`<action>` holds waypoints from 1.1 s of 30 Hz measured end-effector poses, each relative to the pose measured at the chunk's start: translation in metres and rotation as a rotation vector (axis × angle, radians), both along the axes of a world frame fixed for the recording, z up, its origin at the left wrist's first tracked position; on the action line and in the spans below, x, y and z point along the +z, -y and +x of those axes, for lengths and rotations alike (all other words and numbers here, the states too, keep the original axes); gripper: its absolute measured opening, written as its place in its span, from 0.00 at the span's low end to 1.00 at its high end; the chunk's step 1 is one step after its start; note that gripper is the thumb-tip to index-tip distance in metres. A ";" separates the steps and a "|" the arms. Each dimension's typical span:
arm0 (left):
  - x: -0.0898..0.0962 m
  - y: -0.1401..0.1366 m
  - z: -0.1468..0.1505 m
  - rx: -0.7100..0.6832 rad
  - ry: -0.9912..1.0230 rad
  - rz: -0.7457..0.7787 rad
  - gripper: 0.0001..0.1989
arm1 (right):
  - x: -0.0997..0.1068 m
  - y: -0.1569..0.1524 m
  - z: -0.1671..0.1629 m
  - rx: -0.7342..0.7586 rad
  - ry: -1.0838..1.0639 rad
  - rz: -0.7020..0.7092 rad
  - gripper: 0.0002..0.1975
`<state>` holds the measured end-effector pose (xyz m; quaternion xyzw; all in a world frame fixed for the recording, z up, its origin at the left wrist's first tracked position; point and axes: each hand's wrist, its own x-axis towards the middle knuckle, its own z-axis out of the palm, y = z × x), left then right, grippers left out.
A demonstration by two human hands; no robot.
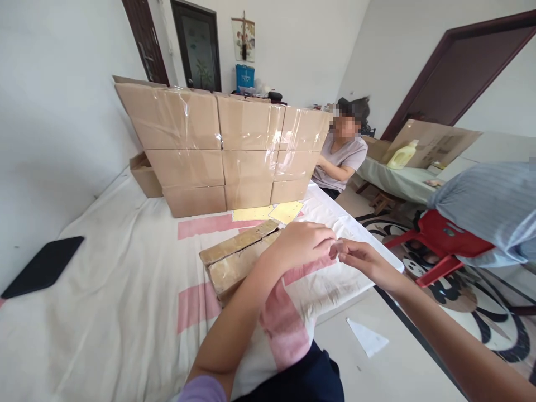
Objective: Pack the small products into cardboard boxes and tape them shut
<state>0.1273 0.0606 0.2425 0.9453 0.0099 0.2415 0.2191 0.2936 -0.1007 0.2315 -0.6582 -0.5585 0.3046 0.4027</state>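
My left hand (305,243) reaches over the end of a long, worn cardboard box (238,265) wrapped in clear tape. Its fingers are bent and closed, with the tips close to my right hand (360,258). The right thumb and index finger are pinched together around a small, pale, see-through piece (335,249), too small to name surely. What the left fingertips hold, if anything, is hidden. Behind my hands, two yellow sheets (286,212) with dark dots lie on the cloth.
A wall of taped cardboard boxes (251,151) stands across the cloth-covered table (125,312). A black flat pad (44,265) lies at left. Another person (341,151) sits behind the boxes. A red chair (456,234) and a yellow bottle (402,155) are at right. White paper (367,336) lies below.
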 end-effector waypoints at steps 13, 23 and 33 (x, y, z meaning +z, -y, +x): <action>0.024 -0.001 -0.024 0.068 -0.089 -0.031 0.12 | -0.012 -0.019 -0.026 0.022 0.172 0.084 0.09; 0.055 -0.027 -0.177 0.491 -0.007 -0.190 0.15 | -0.014 -0.105 -0.061 0.319 0.787 0.463 0.29; 0.019 -0.033 -0.196 0.607 -0.548 -0.377 0.16 | -0.056 -0.133 -0.086 0.415 0.922 0.369 0.34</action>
